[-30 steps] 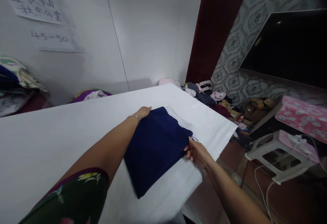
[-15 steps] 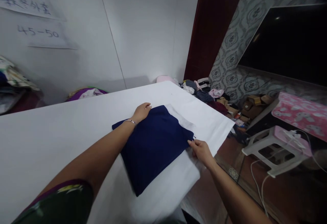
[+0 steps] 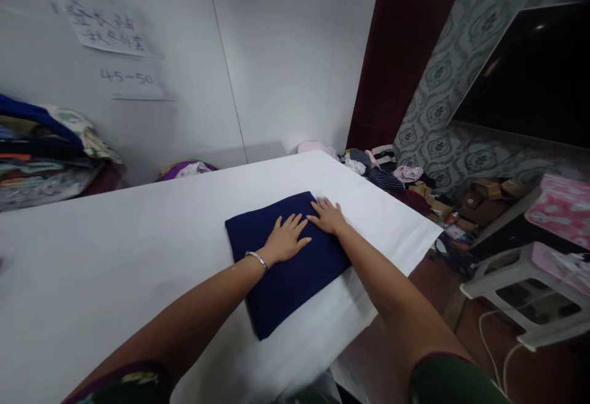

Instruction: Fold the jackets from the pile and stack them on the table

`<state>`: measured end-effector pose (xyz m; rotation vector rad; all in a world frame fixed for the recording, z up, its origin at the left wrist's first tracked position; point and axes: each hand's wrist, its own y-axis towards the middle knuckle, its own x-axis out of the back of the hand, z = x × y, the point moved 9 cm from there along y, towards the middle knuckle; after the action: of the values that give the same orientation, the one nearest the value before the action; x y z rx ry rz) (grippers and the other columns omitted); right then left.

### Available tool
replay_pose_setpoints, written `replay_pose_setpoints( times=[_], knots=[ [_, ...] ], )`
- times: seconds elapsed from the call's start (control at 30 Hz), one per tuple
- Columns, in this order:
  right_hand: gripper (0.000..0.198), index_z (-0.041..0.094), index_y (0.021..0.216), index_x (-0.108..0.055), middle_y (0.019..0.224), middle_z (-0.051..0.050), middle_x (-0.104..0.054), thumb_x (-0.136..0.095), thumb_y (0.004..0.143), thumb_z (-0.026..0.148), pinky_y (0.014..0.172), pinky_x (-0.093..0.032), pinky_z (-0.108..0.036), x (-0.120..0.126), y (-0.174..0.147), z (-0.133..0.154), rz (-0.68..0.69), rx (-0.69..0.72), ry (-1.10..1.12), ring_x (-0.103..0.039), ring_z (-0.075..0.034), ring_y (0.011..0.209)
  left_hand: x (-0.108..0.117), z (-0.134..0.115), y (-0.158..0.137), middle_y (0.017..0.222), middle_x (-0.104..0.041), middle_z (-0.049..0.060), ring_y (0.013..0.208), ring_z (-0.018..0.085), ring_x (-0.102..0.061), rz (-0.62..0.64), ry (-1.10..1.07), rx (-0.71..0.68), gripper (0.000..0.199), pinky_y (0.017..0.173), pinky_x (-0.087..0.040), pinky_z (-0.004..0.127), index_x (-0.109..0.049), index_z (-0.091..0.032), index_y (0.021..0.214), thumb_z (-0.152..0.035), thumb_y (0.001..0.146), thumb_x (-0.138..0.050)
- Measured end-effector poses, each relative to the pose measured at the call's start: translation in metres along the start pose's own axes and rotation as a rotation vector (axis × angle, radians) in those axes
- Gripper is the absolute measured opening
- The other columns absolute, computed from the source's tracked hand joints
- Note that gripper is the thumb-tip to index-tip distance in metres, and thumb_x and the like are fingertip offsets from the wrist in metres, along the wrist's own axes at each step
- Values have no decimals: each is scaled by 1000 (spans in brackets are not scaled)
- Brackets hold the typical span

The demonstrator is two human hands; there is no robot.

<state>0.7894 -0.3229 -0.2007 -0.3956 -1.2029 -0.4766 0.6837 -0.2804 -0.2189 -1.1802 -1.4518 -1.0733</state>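
A dark navy garment (image 3: 290, 287), folded into a flat, roughly square bundle, lies on the white tabletop (image 3: 152, 250). My left hand (image 3: 284, 239) rests palm down on the middle of the cloth, fingers spread. Close by on its right, my right hand (image 3: 326, 214) lies flat with fingers apart at the bundle's upper right edge. Neither hand grips anything. A silver bracelet (image 3: 257, 259) circles my left wrist. What kind of garment it is cannot be made out from the folded shape.
Clothes are stacked (image 3: 50, 152) at the far left. Behind the table's far edge sits a purple-rimmed bundle (image 3: 188, 169). Beyond the right corner lie heaped clothes (image 3: 387, 173) and cardboard boxes (image 3: 488, 198). A plastic stool (image 3: 525, 293) stands at right, with cables on the floor.
The garment's right edge has been folded in, and the pale strip there no longer shows. My right hand let go of the corner; both hands now lie flat on the cloth. The view shifted left.
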Motion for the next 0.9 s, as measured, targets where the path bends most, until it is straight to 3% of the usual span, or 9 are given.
replay_pose_setpoints(
  times=[0.1, 0.23, 0.33, 0.4, 0.47, 0.57, 0.7, 0.8, 0.9],
  knots=[
    [71, 32, 153, -22, 163, -3, -11, -33, 92, 67, 115, -18, -54, -21, 11, -34, 94, -106, 34, -8, -30, 149, 6, 0, -1, 156, -33, 12, 145, 29, -24, 21, -9, 0, 63, 117, -15, 55, -40, -23, 146, -55, 93, -34],
    [72, 33, 153, -20, 163, -1, -9, -32, 91, 69, 116, -19, -51, -28, 11, -43, 85, -104, 49, -7, -29, 149, 22, 20, -16, 157, -32, 10, 146, 28, -22, -1, 3, 35, 59, 118, -12, 55, -45, -24, 142, -55, 92, -36],
    [73, 33, 153, -21, 163, -1, -10, -31, 91, 70, 116, -18, -51, -29, 12, -40, 85, -92, 59, -7, -29, 149, 37, 67, -41, 157, -31, 12, 147, 32, -18, -140, 37, 278, 64, 116, -8, 60, -44, -22, 143, -58, 92, -33],
    [73, 33, 153, -21, 163, -1, -9, -31, 91, 70, 115, -18, -53, -27, 13, -38, 95, -86, 55, -7, -30, 149, 29, 95, -56, 157, -31, 13, 146, 32, -19, -109, 8, 431, 68, 115, -11, 61, -41, -20, 145, -60, 92, -29],
    [73, 33, 153, -20, 163, -2, -9, -31, 91, 70, 115, -17, -55, -25, 13, -36, 134, -98, 32, -7, -31, 149, 16, 108, -64, 157, -31, 13, 146, 32, -20, -44, -26, 483, 70, 115, -13, 61, -39, -20, 146, -62, 91, -25],
    [75, 29, 152, -25, 162, -7, -13, -30, 90, 71, 115, -8, -59, -12, 15, -22, 121, -106, -58, -6, -33, 148, 11, 108, -63, 157, -30, 12, 146, 31, -20, -26, -31, 480, 72, 115, -12, 62, -38, -19, 147, -62, 91, -24],
    [71, 29, 152, -26, 163, -5, -8, -25, 92, 69, 116, -2, -54, 14, 26, 22, -77, 65, -101, 2, -28, 149, 14, 102, -62, 157, -30, 13, 146, 32, -21, -25, -26, 484, 71, 114, -12, 62, -38, -20, 147, -62, 91, -24],
    [70, 30, 151, -27, 163, -3, -9, -23, 93, 68, 117, -3, -53, 5, 38, 36, -38, 134, -90, 0, -26, 149, 16, 101, -64, 156, -31, 13, 145, 32, -22, -32, -20, 482, 69, 114, -13, 62, -38, -20, 146, -60, 92, -25],
    [74, 29, 152, -26, 163, -3, -11, -23, 91, 71, 116, -5, -57, -18, 51, 16, 77, 38, -86, -3, -29, 149, 16, 103, -65, 157, -31, 12, 145, 31, -22, -59, -30, 472, 67, 115, -12, 60, -39, -21, 146, -60, 92, -26]
  ],
)
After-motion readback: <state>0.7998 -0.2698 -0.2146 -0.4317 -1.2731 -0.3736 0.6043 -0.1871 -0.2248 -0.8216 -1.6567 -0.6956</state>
